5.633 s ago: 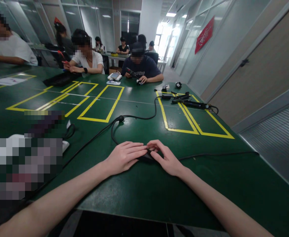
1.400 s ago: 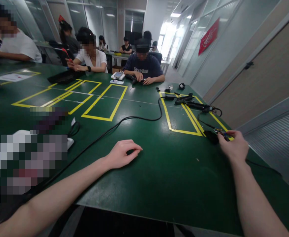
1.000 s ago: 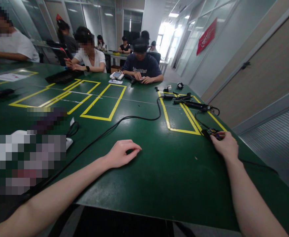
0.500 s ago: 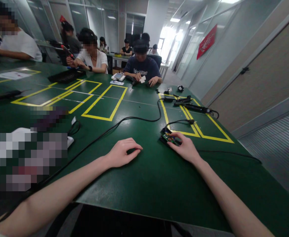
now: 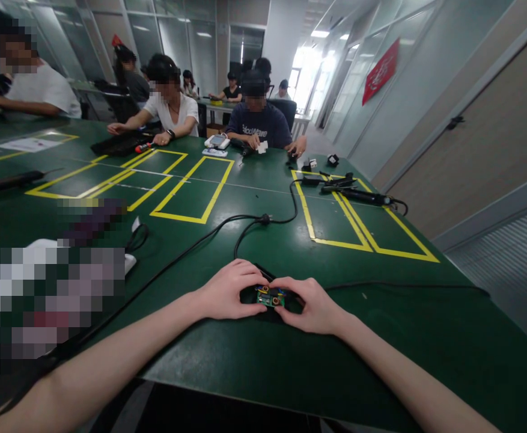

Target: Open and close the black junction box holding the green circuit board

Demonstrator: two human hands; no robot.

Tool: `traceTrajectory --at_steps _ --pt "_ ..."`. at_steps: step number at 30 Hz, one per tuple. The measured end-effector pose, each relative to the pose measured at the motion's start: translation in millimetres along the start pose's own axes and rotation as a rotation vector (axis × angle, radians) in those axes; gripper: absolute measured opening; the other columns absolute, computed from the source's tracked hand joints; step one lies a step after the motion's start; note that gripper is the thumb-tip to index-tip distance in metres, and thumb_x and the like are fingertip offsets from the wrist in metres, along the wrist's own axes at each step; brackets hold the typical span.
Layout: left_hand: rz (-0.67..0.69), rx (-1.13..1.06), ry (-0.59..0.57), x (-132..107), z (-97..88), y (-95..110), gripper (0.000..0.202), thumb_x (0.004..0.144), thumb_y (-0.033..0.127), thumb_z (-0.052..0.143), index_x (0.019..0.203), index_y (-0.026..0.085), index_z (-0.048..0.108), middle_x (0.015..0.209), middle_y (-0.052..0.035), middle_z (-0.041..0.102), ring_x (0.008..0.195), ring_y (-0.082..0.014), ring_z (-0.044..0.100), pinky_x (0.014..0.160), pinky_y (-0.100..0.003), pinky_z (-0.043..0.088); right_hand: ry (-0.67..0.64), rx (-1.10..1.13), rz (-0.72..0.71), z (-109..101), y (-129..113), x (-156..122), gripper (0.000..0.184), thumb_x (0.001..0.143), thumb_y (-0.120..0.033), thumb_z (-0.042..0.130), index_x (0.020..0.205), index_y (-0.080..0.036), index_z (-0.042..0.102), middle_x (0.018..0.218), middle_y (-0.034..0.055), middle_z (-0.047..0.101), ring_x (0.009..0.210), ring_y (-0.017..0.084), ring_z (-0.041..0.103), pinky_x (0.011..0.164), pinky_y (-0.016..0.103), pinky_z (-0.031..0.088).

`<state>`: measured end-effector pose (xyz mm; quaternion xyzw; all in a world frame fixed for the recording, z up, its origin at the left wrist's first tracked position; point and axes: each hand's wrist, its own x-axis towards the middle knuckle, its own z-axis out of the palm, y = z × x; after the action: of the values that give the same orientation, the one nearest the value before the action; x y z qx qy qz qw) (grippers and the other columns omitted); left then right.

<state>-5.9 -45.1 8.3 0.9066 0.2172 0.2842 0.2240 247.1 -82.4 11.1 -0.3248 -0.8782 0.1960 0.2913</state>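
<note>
A small green circuit board (image 5: 270, 297) with coils and other parts on it lies near the front middle of the table, in what looks like a black casing. My left hand (image 5: 236, 290) grips it from the left, thumb at the near side and fingers at the far side. From the right, my right hand (image 5: 310, 304) pinches the board's other end in the same way. A black cable (image 5: 237, 240) runs from behind the board to a plug (image 5: 265, 219) farther back. The underside of the board is hidden.
Yellow tape outlines (image 5: 342, 245) mark the green table (image 5: 227, 379). Black tools (image 5: 365, 196) with cords lie at the back right. A long black cable (image 5: 173, 258) crosses on the left, near a white object (image 5: 33, 255). Across the table, a person (image 5: 258, 123) handles a white piece.
My right hand has brought the circuit board leftward and nearer, and my left hand has closed on it too. The plug and its cable have shifted left. Across the table, a co-worker has lowered a red tool.
</note>
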Motion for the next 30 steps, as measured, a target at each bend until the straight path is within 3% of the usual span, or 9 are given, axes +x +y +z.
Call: traceTrajectory --at_steps 3,7,12,20,30 --pt "0.010 0.004 -0.044 0 -1.5 0 0.050 0.084 0.036 0.081 0.129 0.022 0.066 0.128 -0.0100 0.073 0.121 -0.0279 0.068 0.121 -0.050 0.040 0.015 -0.039 -0.015 0 3 -1 0.046 0.090 -0.025 0.065 0.136 -0.024 0.063 0.119 0.0071 0.079 0.096 0.021 0.079 0.085 0.029 0.062" --pt "0.002 0.011 -0.092 -1 -3.4 0 0.069 0.082 0.038 0.082 0.145 0.023 0.057 0.144 -0.0134 0.065 0.134 -0.0306 0.062 0.120 -0.050 0.043 0.031 -0.076 -0.030 1 7 -2 0.044 0.098 -0.027 0.061 0.142 -0.024 0.062 0.120 0.0083 0.079 0.095 0.022 0.080 0.086 0.031 0.063" --pt "-0.027 0.053 -0.150 -4 -1.6 -3 0.083 0.083 0.050 0.081 0.153 0.018 0.049 0.159 -0.0198 0.047 0.149 -0.0346 0.046 0.125 -0.056 0.036 0.016 -0.065 -0.012 3 10 0 0.038 0.099 -0.025 0.061 0.137 -0.025 0.065 0.122 0.0084 0.078 0.103 0.023 0.079 0.090 0.033 0.063" --pt "-0.021 0.018 -0.126 -5 -0.9 -8 0.093 0.082 0.048 0.083 0.159 0.020 0.041 0.164 -0.0186 0.041 0.152 -0.0335 0.041 0.126 -0.055 0.035 0.088 0.009 0.066 5 23 2 0.032 0.099 -0.027 0.062 0.130 -0.025 0.067 0.127 0.0101 0.075 0.116 0.024 0.073 0.102 0.040 0.059" --pt "-0.016 -0.001 -0.104 -7 1.8 -13 0.093 0.080 0.048 0.085 0.159 0.020 0.043 0.161 -0.0178 0.047 0.150 -0.0340 0.045 0.125 -0.054 0.038 0.156 0.107 0.032 -4 15 1 0.045 0.084 -0.025 0.078 0.127 -0.023 0.067 0.118 0.0111 0.068 0.105 0.024 0.070 0.088 0.036 0.062"
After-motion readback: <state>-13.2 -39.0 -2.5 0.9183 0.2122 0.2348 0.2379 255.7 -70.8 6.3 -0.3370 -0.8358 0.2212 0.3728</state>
